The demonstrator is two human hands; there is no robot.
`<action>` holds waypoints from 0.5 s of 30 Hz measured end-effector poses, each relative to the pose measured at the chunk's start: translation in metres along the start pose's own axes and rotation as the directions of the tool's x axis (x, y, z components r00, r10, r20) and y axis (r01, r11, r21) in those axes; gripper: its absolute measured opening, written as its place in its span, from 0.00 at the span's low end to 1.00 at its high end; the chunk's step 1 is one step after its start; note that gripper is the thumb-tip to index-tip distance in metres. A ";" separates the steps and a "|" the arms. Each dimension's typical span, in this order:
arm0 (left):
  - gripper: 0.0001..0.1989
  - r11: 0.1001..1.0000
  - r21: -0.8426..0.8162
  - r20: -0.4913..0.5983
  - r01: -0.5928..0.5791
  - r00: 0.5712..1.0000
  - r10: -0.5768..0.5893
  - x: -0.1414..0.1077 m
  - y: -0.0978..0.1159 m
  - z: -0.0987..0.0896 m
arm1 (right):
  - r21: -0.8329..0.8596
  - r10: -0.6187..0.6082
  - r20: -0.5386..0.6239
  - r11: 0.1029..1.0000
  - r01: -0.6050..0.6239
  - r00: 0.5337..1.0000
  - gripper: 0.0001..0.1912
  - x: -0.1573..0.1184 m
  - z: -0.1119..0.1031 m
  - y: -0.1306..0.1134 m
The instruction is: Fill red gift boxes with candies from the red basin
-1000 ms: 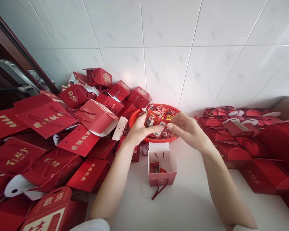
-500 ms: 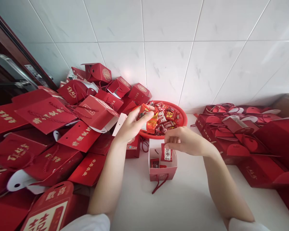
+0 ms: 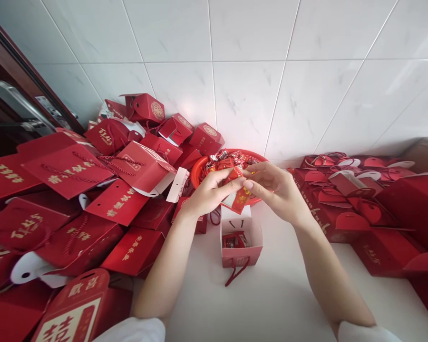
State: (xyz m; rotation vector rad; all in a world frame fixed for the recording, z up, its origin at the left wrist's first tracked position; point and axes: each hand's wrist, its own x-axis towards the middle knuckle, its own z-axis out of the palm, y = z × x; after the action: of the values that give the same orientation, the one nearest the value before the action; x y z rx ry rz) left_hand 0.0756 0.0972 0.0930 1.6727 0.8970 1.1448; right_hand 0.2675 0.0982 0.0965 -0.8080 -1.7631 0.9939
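My left hand (image 3: 214,191) is closed on red and gold candy packets (image 3: 239,195), just above the front of a round red basket (image 3: 197,172) of wrapped candies. My right hand (image 3: 271,187) meets it from the right, thumb and fingers closed on the same packets. Below both hands, an open pink-red box (image 3: 241,256) stands on the white surface, its white inside facing up. Several small wrapped candies (image 3: 236,240) lie in it, and a dark red cord handle hangs over its front.
Many red gift boxes (image 3: 117,204) with cord handles are heaped at the left. More red boxes (image 3: 388,251) stand in rows at the right. A tiled wall (image 3: 249,104) rises behind, with a metal handle (image 3: 21,104) at the far left.
My right hand has let go of a small candy, now lying in the open box, and moved up to the packets. My left hand has shifted slightly down and right with them.
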 end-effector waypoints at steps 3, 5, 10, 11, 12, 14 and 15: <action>0.20 1.000 -0.023 0.026 0.004 1.000 -0.003 -0.001 0.003 0.001 | 0.088 0.019 0.035 0.996 -0.022 0.999 0.25 0.000 -0.005 -0.003; 0.22 1.000 -0.015 -0.022 0.004 1.000 -0.004 -0.001 0.004 0.001 | 0.145 0.035 0.072 0.988 -0.045 0.997 0.27 0.000 -0.009 -0.004; 0.21 0.999 0.031 -0.093 -0.015 0.995 0.018 0.000 0.003 0.000 | 0.160 0.044 0.088 0.985 -0.058 0.995 0.17 0.001 -0.014 -0.003; 0.22 0.999 0.031 -0.091 -0.024 0.996 0.027 0.000 0.003 -0.001 | 0.158 0.053 0.085 0.985 -0.066 0.995 0.16 0.002 -0.014 -0.003; 0.23 0.999 0.028 -0.082 -0.030 0.996 0.033 -0.001 0.003 -0.001 | 0.149 0.063 0.081 0.986 -0.075 0.995 0.16 0.002 -0.015 -0.002; 0.25 0.999 0.019 -0.066 -0.037 0.997 0.039 -0.002 0.004 -0.003 | 0.092 0.068 0.052 0.993 -0.073 0.996 0.17 0.003 -0.015 0.000; 0.27 0.999 0.013 -0.064 -0.038 0.997 0.039 -0.003 0.004 -0.003 | 0.041 0.059 0.026 0.997 -0.060 0.998 0.18 0.004 -0.015 0.001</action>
State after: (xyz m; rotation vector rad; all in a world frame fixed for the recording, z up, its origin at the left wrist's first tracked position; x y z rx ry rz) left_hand 0.0716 0.0937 0.0965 1.6771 0.9170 1.2275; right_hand 0.2800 0.1059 0.1006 -0.8291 -1.7429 1.0806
